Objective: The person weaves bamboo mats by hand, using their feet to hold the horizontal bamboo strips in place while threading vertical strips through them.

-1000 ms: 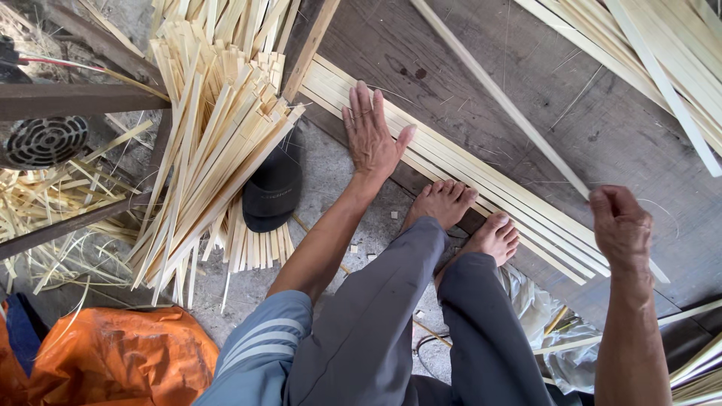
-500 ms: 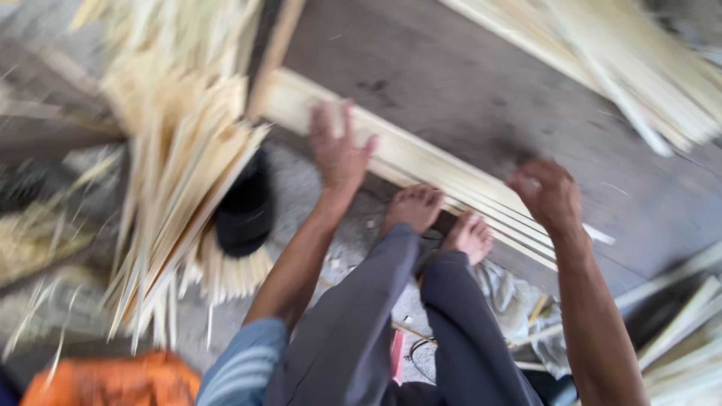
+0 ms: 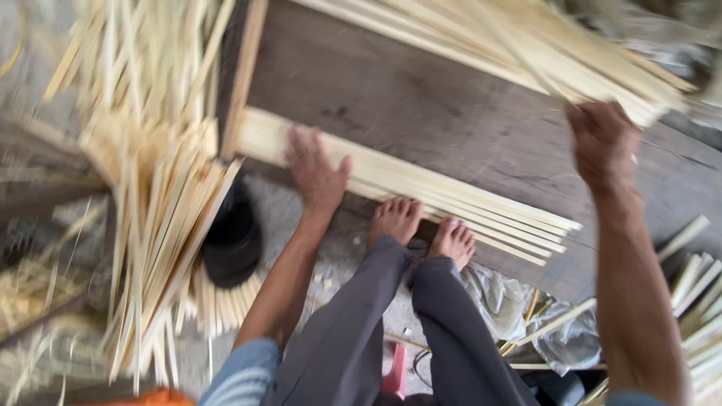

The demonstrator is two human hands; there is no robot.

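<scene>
My left hand lies flat, fingers spread, on the near end of a row of pale bamboo strips laid side by side on a dark wooden board. My right hand is raised to the right, at the edge of a big bundle of bamboo strips along the board's far side; blur hides whether it grips any. My bare feet rest against the row of strips. The picture is motion-blurred.
A fanned pile of bamboo strips stands at the left over a black round container. Crumpled clear plastic and loose strips lie at the right. A grey concrete floor shows between them.
My right hand has risen from the near end of the strip row to the far bundle. My left hand stays on the row. The view has moved closer and tilted.
</scene>
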